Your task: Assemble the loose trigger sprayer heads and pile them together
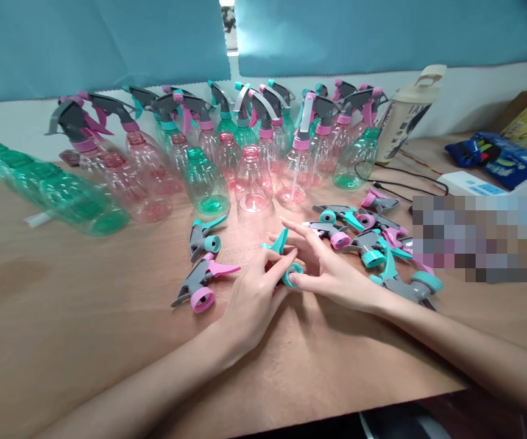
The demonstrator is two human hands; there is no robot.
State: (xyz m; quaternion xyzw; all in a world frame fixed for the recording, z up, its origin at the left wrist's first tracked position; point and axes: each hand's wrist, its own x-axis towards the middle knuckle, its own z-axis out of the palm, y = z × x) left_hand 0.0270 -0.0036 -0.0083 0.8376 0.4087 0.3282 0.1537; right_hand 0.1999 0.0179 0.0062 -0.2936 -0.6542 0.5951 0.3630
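Note:
Both my hands hold one spray trigger head [279, 242] with a teal lever and teal collar, just above the table's middle. My left hand [258, 283] wraps round its body, which the fingers mostly hide. At the collar, the thumb of my right hand [325, 268] presses on the opening while its other fingers reach behind. Left of my hands lie a pink-collared trigger head [203, 286] and a teal-collared one [203, 239]. To the right is a pile of loose trigger heads [373, 244], pink and teal. Behind stand uncapped bottles, among them a green bottle [206, 183] and a pink bottle [253, 183].
Several bottles with trigger heads [300, 158] stand along the back wall. Green bottles [84, 201] lean or lie at left. A shaker bottle [404, 116], a black cable [409, 183], a blue packet [505, 158] and white boxes [473, 183] occupy the right. The table edge [359, 411] is near me.

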